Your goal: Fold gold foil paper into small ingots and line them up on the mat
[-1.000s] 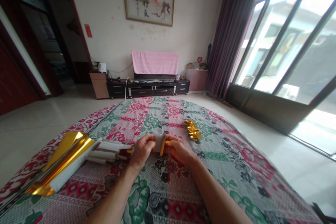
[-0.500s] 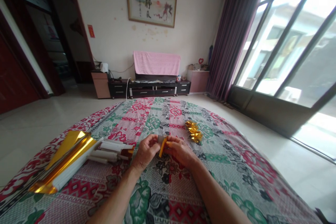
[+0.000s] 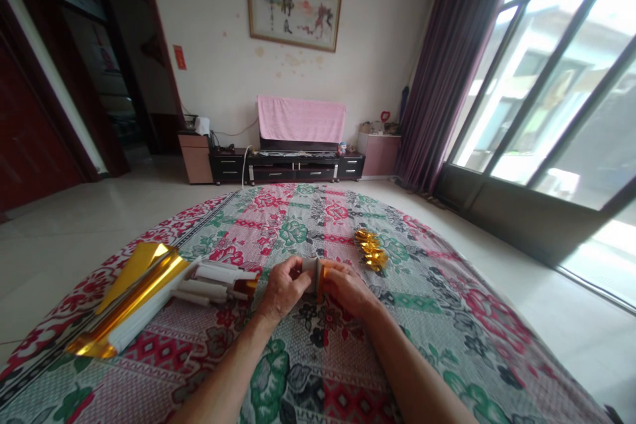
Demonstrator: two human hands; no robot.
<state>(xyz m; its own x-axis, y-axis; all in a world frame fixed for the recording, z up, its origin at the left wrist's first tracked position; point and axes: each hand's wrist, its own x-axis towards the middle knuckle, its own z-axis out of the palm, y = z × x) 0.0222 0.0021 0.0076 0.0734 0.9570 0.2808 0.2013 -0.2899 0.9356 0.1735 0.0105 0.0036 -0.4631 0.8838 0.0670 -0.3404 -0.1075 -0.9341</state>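
Observation:
Between my two hands, over the middle of the cloth-covered table (image 3: 293, 199), is a small piece of gold foil paper (image 3: 311, 269) with its grey back showing. My left hand (image 3: 284, 286) pinches its left side between thumb and fingers. On the other side, the fingers of my right hand (image 3: 348, 286) are closed on the gold-coloured folded edge. My fingertips hide part of the paper. A little beyond my right hand lies a cluster of folded gold foil pieces (image 3: 371, 250).
To the left lies a stack of curled gold foil sheets (image 3: 144, 301). Beside it, near my left wrist, are several pale rolled papers (image 3: 216, 276), some showing gold at the end. A low black cabinet (image 3: 298, 169) stands past the table, and a glass door (image 3: 536, 99) is at the right.
The gold strip that slanted down between my hands now stands more upright, close to my right fingers. More of the grey back shows. The whole view has shifted slightly.

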